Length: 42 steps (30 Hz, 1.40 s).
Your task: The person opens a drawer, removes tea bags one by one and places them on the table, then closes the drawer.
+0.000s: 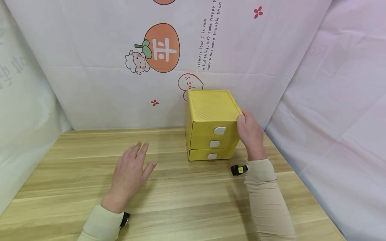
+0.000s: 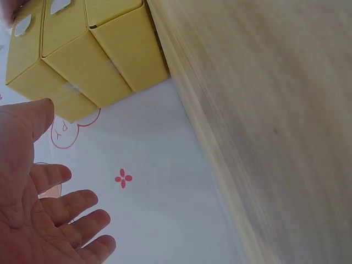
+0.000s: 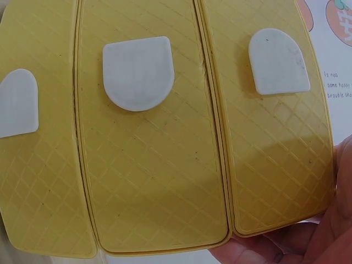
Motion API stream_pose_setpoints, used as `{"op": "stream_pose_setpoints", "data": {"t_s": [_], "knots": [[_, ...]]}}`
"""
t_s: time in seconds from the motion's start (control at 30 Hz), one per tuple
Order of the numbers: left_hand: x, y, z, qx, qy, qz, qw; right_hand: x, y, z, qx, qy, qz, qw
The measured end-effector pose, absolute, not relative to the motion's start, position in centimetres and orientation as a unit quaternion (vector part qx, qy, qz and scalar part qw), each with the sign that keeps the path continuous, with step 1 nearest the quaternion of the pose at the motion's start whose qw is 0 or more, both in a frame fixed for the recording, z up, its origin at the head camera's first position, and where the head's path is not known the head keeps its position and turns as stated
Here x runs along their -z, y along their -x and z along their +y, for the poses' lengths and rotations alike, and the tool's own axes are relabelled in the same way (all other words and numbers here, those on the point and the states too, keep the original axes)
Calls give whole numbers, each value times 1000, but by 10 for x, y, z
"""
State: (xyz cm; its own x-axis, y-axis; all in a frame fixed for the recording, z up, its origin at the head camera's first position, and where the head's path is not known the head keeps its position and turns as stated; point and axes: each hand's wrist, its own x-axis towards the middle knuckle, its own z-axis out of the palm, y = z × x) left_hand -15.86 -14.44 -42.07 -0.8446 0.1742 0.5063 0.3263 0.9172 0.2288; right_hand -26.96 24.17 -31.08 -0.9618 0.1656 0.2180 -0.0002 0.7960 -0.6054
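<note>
A yellow mini drawer box (image 1: 215, 105) stands near the back edge of the table, its front turned toward me. It has three stacked drawers, each with a white rounded tab (image 3: 138, 73), and all look closed. My right hand (image 1: 251, 134) grips the box at its upper right front edge. In the right wrist view its fingers (image 3: 250, 250) reach along the side wall; part of the hand is out of frame. My left hand (image 1: 129, 170) is held to the left of the box, apart from it, with fingers spread and nothing in them.
The wood-grain table (image 1: 169, 201) spreads out in front of the box. A white printed cloth (image 1: 99, 67) hangs right behind the table's back edge, and more cloth (image 1: 340, 117) hangs at the sides. Black wrist cameras (image 1: 239, 169) stick out from both wrists.
</note>
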Motion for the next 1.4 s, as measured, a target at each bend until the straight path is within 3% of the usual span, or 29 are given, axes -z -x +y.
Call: {"op": "stream_pose_setpoints", "data": {"t_s": [0.43, 0.8, 1.4], "knots": [[410, 164, -134, 237, 137, -929, 247, 310, 268, 237, -330, 47, -935, 117], [372, 184, -114, 347, 130, -906, 203, 311, 269, 232, -326, 40, -936, 124], [331, 217, -71, 451, 128, -864, 183, 310, 267, 229, -330, 46, -936, 118]]}}
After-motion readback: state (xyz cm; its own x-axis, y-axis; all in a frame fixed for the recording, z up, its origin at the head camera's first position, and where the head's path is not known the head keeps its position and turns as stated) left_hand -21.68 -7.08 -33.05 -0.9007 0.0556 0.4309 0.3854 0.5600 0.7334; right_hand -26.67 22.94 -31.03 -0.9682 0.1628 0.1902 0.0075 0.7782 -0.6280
